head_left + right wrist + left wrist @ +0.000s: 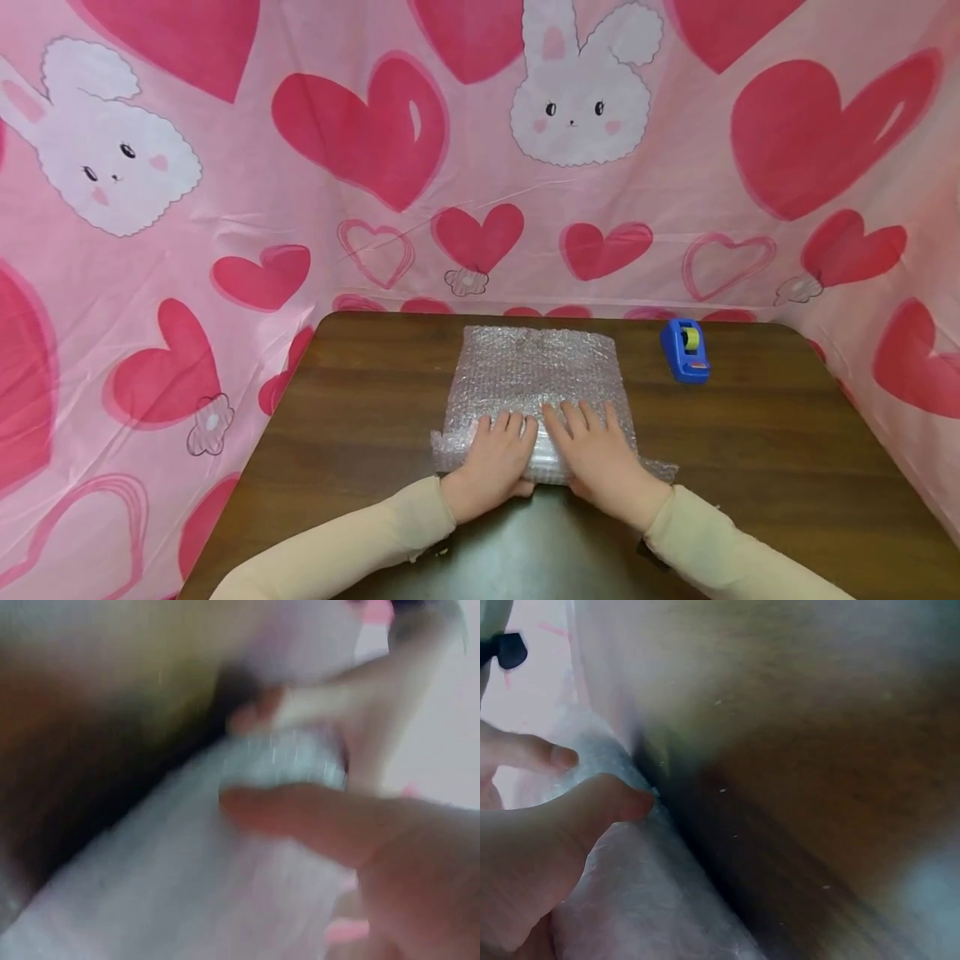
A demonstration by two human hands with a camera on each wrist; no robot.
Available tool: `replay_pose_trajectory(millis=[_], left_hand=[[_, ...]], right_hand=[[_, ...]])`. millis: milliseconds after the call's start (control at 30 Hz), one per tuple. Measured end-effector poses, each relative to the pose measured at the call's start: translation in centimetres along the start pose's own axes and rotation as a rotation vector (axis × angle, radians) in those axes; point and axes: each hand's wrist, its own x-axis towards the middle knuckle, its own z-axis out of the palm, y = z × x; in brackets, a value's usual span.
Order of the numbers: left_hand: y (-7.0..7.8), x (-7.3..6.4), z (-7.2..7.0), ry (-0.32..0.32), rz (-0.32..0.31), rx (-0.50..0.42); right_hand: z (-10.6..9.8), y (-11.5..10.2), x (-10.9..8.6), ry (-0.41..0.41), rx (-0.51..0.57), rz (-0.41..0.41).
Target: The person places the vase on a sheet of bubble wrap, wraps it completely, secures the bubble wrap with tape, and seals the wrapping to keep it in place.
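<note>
Both hands, left hand [491, 462] and right hand [600, 454], press flat-fingered on the rolled near edge of the bubble wrap [536, 375] at table centre; ease off and the roll likely springs open, tape dispenser [686, 350] sits out of reach at 2 o'clock.

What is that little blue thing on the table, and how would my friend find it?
Look at the dark wooden table in front of the pink cloth with hearts and bunnies. Go to its far right corner, to the right of the bubble wrap that both hands press on. There sits a small blue tape holder with a yellowish roll inside, the only blue thing there.
</note>
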Motion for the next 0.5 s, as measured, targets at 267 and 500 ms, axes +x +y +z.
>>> replay_pose_trajectory(millis=[267, 500], left_hand=[[-0.2, 0.2, -0.4, -0.017, 0.006, -0.058], [-0.5, 0.5, -1.0, -0.121, 0.017, -0.175]], right_hand=[[2.0, -3.0, -2.2, 0.217, -0.275, 0.028], [4.2, -2.3, -2.3, 0.208, -0.257, 0.054]])
